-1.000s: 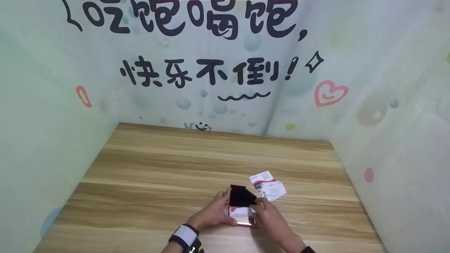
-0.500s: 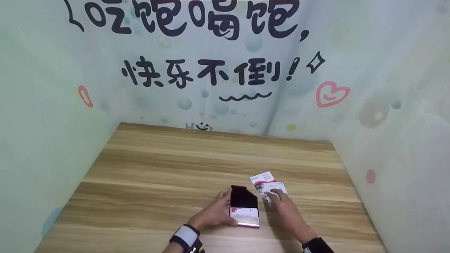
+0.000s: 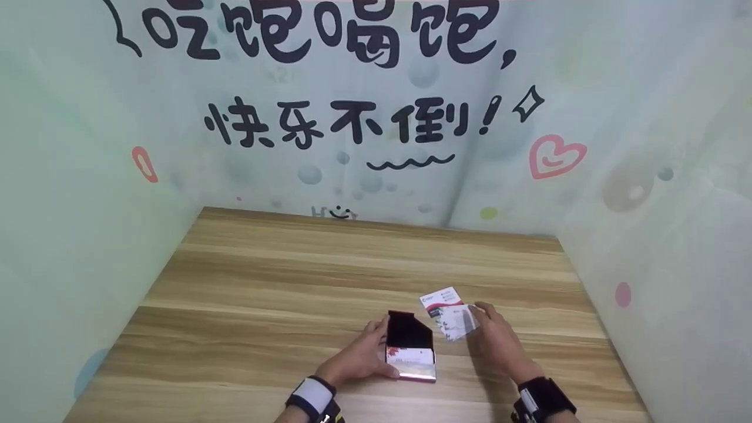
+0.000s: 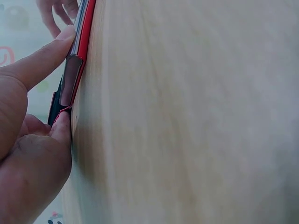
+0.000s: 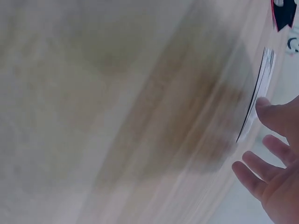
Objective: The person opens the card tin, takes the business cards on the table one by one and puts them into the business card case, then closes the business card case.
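Observation:
My left hand (image 3: 361,357) grips a business card case (image 3: 418,372), its thumb on the near corner and fingers at the far left side. The lid stands open, with black lining, and white cards (image 3: 408,354) with a red print lie inside. In the left wrist view the case (image 4: 84,44) shows a red outer face and a metal edge. My right hand (image 3: 502,341) is at the right edge of a white business card (image 3: 455,323). Its thumb (image 5: 264,103) touches the cards' edge (image 5: 261,86) in the right wrist view, with the other fingers spread.
Another business card (image 3: 437,298), with a red stripe, lies partly under the white one. All this is on a wood-grain table (image 3: 264,276), enclosed by printed panels at the back (image 3: 282,188), left and right. Both wrists wear straps.
My right hand has left the case and moved right, passing over the loose white card to its right edge. The left hand keeps the case in about the same place.

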Available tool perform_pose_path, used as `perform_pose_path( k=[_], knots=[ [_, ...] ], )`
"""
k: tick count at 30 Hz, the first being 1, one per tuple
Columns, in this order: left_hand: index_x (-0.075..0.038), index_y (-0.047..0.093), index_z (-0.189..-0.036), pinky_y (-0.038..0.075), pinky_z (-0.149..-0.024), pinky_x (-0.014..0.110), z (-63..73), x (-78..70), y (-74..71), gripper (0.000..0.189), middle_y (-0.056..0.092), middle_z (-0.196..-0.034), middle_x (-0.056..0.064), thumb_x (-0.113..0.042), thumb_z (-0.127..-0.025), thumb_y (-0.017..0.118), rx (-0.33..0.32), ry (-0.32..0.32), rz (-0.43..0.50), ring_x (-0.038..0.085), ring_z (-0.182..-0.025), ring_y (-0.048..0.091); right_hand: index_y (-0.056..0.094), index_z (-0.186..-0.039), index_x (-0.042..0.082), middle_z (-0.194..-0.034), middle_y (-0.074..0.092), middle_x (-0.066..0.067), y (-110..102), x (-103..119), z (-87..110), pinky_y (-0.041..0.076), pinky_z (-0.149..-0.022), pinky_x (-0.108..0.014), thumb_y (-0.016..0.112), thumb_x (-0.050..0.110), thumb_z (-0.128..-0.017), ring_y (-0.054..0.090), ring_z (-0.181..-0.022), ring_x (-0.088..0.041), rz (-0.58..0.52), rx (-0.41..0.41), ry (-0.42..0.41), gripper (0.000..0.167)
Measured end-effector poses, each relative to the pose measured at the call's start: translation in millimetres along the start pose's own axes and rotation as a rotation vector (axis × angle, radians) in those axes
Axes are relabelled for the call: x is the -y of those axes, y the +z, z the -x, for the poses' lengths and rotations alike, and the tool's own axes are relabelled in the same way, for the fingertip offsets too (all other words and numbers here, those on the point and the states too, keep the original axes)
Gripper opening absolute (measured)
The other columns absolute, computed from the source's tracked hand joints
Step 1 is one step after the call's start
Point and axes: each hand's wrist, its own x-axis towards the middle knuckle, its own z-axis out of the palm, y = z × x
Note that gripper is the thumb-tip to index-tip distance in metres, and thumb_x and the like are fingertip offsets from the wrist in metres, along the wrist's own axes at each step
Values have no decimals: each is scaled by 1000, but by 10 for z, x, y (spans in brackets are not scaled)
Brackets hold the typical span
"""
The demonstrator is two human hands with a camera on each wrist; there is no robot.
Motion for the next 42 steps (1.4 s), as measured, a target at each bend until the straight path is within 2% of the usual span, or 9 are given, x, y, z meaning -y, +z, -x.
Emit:
perform_pose_path(
  k=[3, 6, 14, 22, 27, 33, 39, 42],
  knots=[
    [-3, 11, -160, 32, -122, 49, -10, -11, -2, 121, 38, -142, 21, -16, -69, 90, 2, -1, -1, 37, -138, 47, 60, -128, -10, -130, 57, -31, -19, -48, -36, 55, -93, -57, 77, -11, -72, 62, -109, -49, -32, 27, 47, 58],
    [-3, 11, -160, 31, -122, 50, -15, -23, -9, 122, 38, -142, 22, -15, -68, 90, 5, 0, 1, 38, -138, 47, 59, -128, -11, -131, 57, -32, -27, -84, -73, 55, -93, -57, 82, -6, -69, 62, -109, -50, -22, 41, 56, 63],
    [0, 8, -160, 36, -120, 45, -29, -34, -27, 122, 37, -144, 23, -17, -70, 89, 12, -9, 9, 38, -139, 47, 60, -126, -12, -126, 61, -29, -52, -130, -157, 57, -84, -59, 78, -9, -69, 64, -104, -48, 49, 45, 18, 61],
    [2, 9, -159, 39, -118, 42, -32, -50, -33, 121, 37, -143, 23, -14, -69, 89, 14, -3, -1, 38, -138, 48, 59, -126, -14, -129, 60, -32, -72, -168, -188, 46, -101, -67, 79, -8, -67, 54, -120, -55, 3, 122, 27, 63],
    [-1, 10, -160, 36, -120, 46, -22, -47, -31, 121, 38, -142, 23, -14, -69, 89, 7, -5, -7, 38, -138, 49, 61, -123, -12, -126, 63, -31, -64, -180, -207, 41, -109, -64, 75, -12, -70, 55, -122, -52, -55, 179, 42, 55],
    [-2, 12, -160, 34, -120, 49, -6, -21, -10, 121, 39, -143, 23, -15, -68, 90, -5, -21, -13, 38, -137, 49, 64, -121, -10, -115, 67, -25, -30, -186, -180, 50, -100, -56, 79, -9, -71, 61, -110, -45, -22, 143, 39, 53],
    [1, 13, -159, 34, -120, 50, 18, -44, -3, 119, 36, -146, 26, -16, -69, 90, -2, -21, -20, 38, -137, 49, 65, -121, -8, -114, 67, -23, -13, -172, -147, 52, -97, -54, 79, -9, -73, 62, -106, -42, -23, 125, 72, 50],
    [2, 13, -159, 36, -119, 49, 20, -43, -13, 119, 35, -146, 27, -15, -70, 89, 0, -12, -14, 39, -137, 49, 65, -121, -7, -112, 67, -22, -5, -165, -144, 53, -94, -55, 79, -9, -72, 62, -105, -41, -18, 103, 63, 51]
  ],
)
